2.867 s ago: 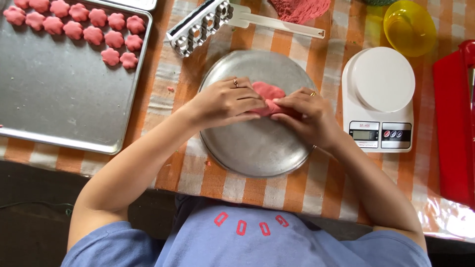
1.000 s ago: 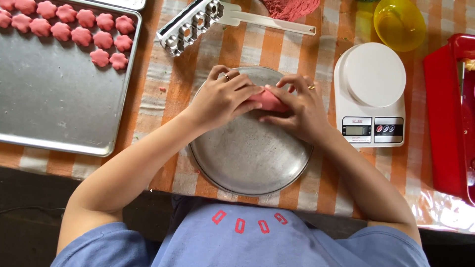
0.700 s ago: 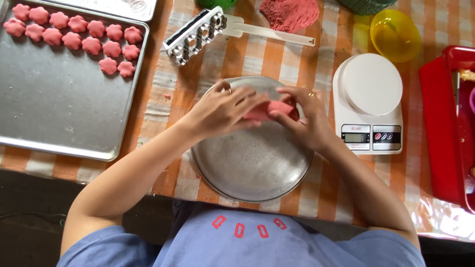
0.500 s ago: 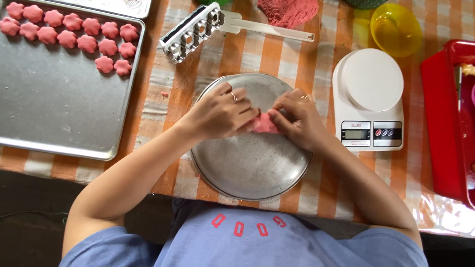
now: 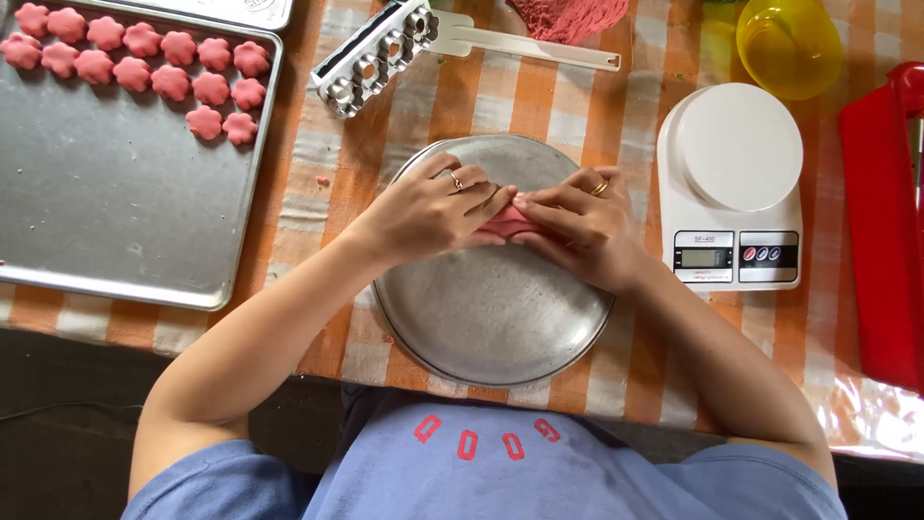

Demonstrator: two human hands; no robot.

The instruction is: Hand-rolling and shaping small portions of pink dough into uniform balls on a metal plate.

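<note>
A large baking tray [image 5: 125,221] at ten o'clock carries rows of pink flower-shaped pieces [image 5: 144,58]. On the round metal plate [image 5: 491,318] at centre, the left hand [image 5: 433,212] and right hand [image 5: 582,226] have closed in since half a second ago, fingertips now meeting, pinching the pink dough [image 5: 505,226] between them; it looks squeezed longer.

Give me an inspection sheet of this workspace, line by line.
Surface: table under an orange checked cloth.
Job's things: pink dough piece over a round metal plate.
Clutter: baking tray with pink flower shapes, white press mould, kitchen scale, yellow bowl, red tray.
Grips: left hand and right hand both pinch the dough.
Cables: nothing seen.
Surroundings: dark floor below.
</note>
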